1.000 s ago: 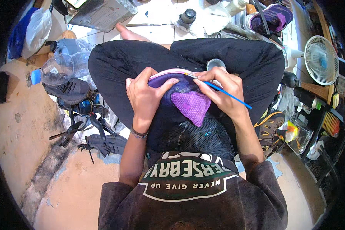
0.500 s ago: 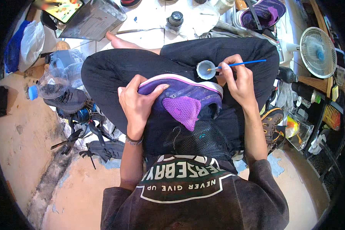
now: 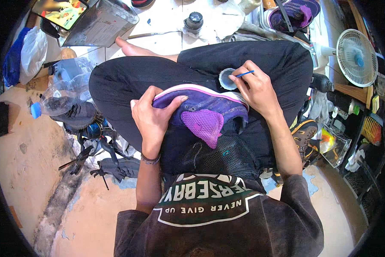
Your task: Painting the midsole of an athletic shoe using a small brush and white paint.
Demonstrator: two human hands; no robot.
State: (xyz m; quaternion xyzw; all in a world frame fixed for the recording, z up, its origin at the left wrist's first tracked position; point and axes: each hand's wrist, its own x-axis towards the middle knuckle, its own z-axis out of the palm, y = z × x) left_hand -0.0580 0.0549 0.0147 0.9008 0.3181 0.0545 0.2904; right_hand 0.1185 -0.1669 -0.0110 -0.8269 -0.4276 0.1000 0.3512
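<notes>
**Purple shoe held in the lap, brush tip at a small round pot**

While the person is sitting cross-legged at the centre of the frame, the left hand [image 3: 151,116] is closing over the heel end of a purple shoe [image 3: 203,105], fingers wrapped on its upper and thumb lying along the side. The shoe is lying on its side across the black trousers [image 3: 158,75], pale sole edge facing the top of the frame, and its lighter purple tongue [image 3: 204,125] is hanging toward the bottom. Just right of centre, the right hand [image 3: 256,90] is pinching a thin blue brush [image 3: 245,74] between thumb and fingers, its heel resting on the shoe's toe end. The brush tip is pointing at a small round pot [image 3: 226,79] that is sitting on the knee, just above the shoe and touching the fingertips.

The 2 hands are staying apart, 1 at each end of the shoe. In the upper right, a 2nd purple shoe [image 3: 295,13] is lying on the white floor near a small white fan [image 3: 357,58]. A clear plastic bottle [image 3: 57,100] is lying at the left, with black tools [image 3: 87,156] scattered below it.
</notes>
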